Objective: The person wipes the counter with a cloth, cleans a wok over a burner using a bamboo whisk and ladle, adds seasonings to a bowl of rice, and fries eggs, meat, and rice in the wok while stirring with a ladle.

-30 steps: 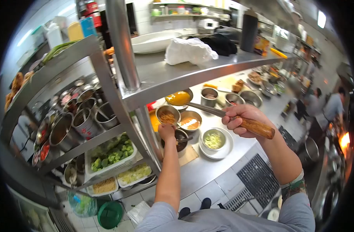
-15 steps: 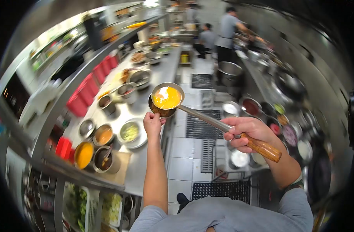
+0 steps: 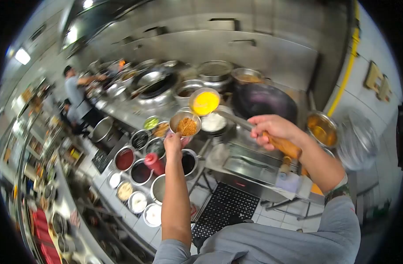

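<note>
My right hand (image 3: 274, 130) is closed around the wooden handle of a long metal ladle (image 3: 235, 118). A bright yellow liquid (image 3: 205, 103), like beaten egg, fills the ladle's cup. My left hand (image 3: 174, 144) grips the near edge of a small metal bowl (image 3: 175, 119), which holds orange-brown crumbly food (image 3: 187, 127). The ladle's cup is just beyond the bowl and to its right; whether they touch I cannot tell. Both are held up in front of the stove, above several food containers.
A large dark wok (image 3: 265, 104) sits on the stove to the right. Tubs of sauces, such as a red one (image 3: 124, 159), stand below left near a red squeeze bottle (image 3: 154, 163). A black floor mat (image 3: 227, 210) lies below. A co-worker (image 3: 78, 94) stands at the far left.
My view has swung right, from the aisle and prep counter to the stove. The ladle and bowl came along in my hands, and the bowl's food now shows beside the ladle.
</note>
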`<state>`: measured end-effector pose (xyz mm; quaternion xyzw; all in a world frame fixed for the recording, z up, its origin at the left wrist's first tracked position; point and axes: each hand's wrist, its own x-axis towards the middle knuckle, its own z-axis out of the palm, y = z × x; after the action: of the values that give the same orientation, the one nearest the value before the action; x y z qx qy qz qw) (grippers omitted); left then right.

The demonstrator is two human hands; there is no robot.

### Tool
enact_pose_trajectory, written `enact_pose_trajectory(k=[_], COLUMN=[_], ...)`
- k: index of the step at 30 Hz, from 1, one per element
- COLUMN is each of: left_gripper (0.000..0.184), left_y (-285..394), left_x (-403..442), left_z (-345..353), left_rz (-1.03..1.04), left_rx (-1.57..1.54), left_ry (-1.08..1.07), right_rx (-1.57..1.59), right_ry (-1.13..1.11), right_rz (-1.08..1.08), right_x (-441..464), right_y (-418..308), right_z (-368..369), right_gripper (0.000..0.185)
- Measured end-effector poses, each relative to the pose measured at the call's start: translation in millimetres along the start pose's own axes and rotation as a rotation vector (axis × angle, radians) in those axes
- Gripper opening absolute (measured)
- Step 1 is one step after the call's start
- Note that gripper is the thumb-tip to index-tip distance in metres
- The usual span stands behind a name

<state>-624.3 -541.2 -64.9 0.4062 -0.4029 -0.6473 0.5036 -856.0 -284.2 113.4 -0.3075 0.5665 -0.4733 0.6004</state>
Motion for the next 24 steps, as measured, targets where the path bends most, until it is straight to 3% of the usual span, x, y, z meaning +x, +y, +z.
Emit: enact_pose_trajectory(k=[3,4,7,8,9,11,13,17,21,23,24], left_gripper=[0.014,0.014,0.015,0.015,0.016,0.018,0.025,0.021,0.013,0.013,0.012], left_y=[-23,-24,-29,-22,-16,-12,-10,-22,-41,-59,-63], left_x=[39,45,56,52,49,57,62,83,91,98,96], left_z=[102,131,205,224,238,259,264,254,223,198,188], left_rz=[-0.15,-0.179,-0.255,-0.272,-0.289,-0.335,-0.327,-0.37,-0.372,-0.378,-0.389], left_rx=[-0.009,-0.038,-0.117,-0.131,-0.145,-0.223,-0.218,-0.253,-0.266,-0.263,-0.28], left_ry=[-0.195,-0.242,-0.331,-0.358,-0.383,-0.5,-0.494,-0.524,-0.608,-0.58,-0.563], right_rx=[-0.007,-0.029,-0.17,-0.212,-0.181,-0.334,-0.5,-0.924,-0.598,-0.638,-0.754], right_ry=[0.204,0.328,0.446,0.501,0.439,0.6,0.662,0.806,0.757,0.629,0.717], right_rz=[-0.025,-0.048,-0.038,-0.012,0.079,0.011,-0.017,-0.012,0.07,0.251,0.174], right_x=[23,29,70,77,91,86,91,98,95,70,62], right_y=[-2,-1,22,29,43,60,80,95,85,79,85], right_z=[-86,-104,-181,-195,-228,-230,-239,-215,-173,-171,-171], right_gripper=[0.05,0.027,0.005,0.012,0.045,0.003,0.019,0.042,0.041,0.044,0.044])
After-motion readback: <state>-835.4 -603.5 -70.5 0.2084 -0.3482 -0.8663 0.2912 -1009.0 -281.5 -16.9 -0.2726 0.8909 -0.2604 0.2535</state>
